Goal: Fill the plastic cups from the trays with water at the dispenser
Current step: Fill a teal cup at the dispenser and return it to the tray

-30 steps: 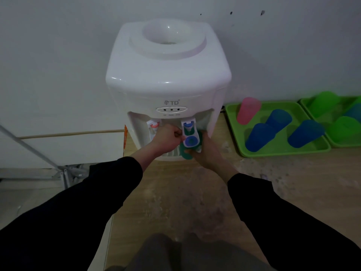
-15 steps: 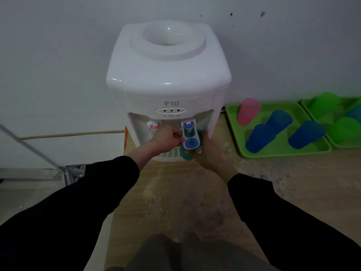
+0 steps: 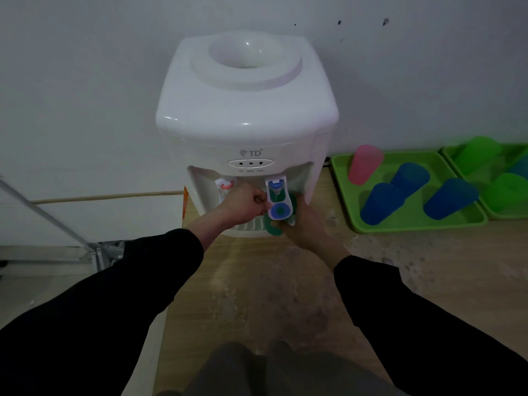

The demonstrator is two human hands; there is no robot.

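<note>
A white water dispenser [image 3: 245, 110] stands on a wooden table against the wall. My right hand [image 3: 303, 224] grips a green plastic cup [image 3: 273, 227] under the blue tap [image 3: 278, 200]; the cup is mostly hidden by the tap lever and my fingers. My left hand [image 3: 243, 204] has curled fingers on the blue tap's lever from the left. A red tap [image 3: 225, 185] sits to the left. A green tray [image 3: 343, 178] to the right holds a pink cup [image 3: 364, 164] and three blue cups [image 3: 383, 202], all upside down.
A second green tray [image 3: 451, 155] at the far right edge holds green cups [image 3: 481, 151]. The wooden table [image 3: 285, 295] has a worn, stained top; its left edge drops to the floor. A grey metal bar [image 3: 48, 215] slants at the left.
</note>
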